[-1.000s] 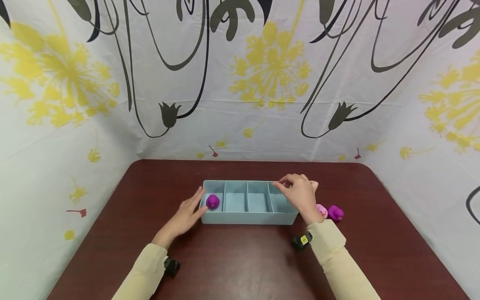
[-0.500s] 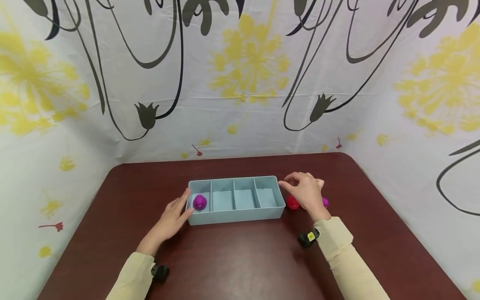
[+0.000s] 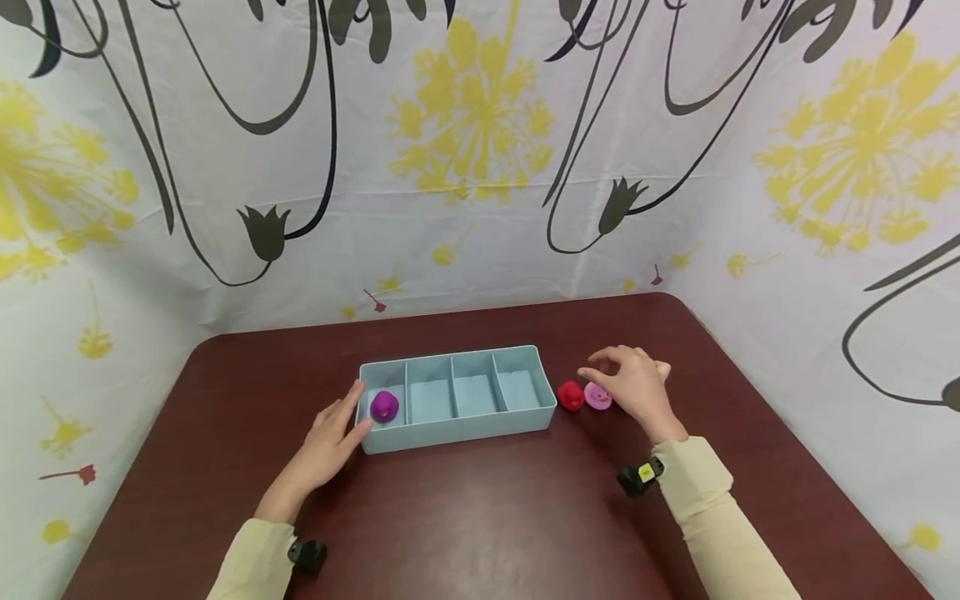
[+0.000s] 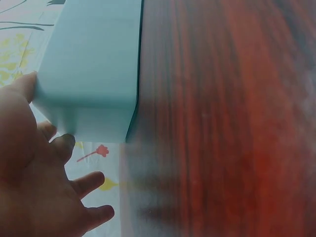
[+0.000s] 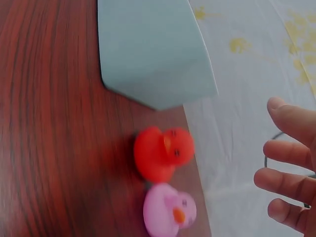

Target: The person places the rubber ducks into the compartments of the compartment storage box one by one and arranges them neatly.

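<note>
A light blue box [image 3: 459, 428] with several compartments in a row stands on the table. In its leftmost compartment sits a small purple duck [image 3: 385, 406]. My left hand [image 3: 327, 444] touches the box's left end, its fingers fairly straight; the left wrist view shows fingertips against the end wall. Off the right end of the box, a red rubber duck [image 5: 159, 153] and a pink rubber duck [image 5: 167, 211] sit side by side. Above and beside them hovers my right hand [image 3: 636, 390], thumb and fingers apart and holding nothing in the right wrist view.
The dark red-brown table [image 3: 480, 525] extends on all sides of the box. A white cloth [image 3: 480, 250] with yellow and grey plant prints hangs behind and beside it.
My right hand has moved right, from over the box's right end to over the ducks. The red duck has come into sight; the second purple duck is now hidden. My left hand stays at the box.
</note>
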A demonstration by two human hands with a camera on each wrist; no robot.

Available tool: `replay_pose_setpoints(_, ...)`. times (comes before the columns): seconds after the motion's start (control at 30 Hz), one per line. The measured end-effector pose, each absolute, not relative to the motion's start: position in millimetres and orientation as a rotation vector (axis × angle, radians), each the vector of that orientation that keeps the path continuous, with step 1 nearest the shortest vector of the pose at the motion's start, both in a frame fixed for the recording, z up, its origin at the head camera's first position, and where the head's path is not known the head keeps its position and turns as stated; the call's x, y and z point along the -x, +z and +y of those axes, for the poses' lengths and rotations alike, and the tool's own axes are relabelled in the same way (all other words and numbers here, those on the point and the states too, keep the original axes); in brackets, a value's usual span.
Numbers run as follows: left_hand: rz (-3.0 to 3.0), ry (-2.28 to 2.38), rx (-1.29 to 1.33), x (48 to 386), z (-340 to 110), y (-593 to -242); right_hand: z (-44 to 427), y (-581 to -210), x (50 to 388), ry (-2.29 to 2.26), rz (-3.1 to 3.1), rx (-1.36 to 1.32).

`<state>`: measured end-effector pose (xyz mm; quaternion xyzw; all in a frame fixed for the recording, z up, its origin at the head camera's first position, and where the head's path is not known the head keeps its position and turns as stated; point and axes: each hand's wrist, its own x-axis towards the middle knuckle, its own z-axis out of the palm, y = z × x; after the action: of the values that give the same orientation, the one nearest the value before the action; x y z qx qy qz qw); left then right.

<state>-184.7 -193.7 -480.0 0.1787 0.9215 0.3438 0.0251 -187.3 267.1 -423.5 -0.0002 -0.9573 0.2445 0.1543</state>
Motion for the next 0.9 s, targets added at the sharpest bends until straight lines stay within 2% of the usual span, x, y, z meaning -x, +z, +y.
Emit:
replay_pose_setpoints(0.5,2.860,1.029,-0.556,186,-193,-477,333,-435,179,0.708,-2.941,-0.011)
replay_pose_setpoints(0.9,2.858,1.042,-0.552,184,-193,-476,359,-453,177,0.763,-3.032,-0.061)
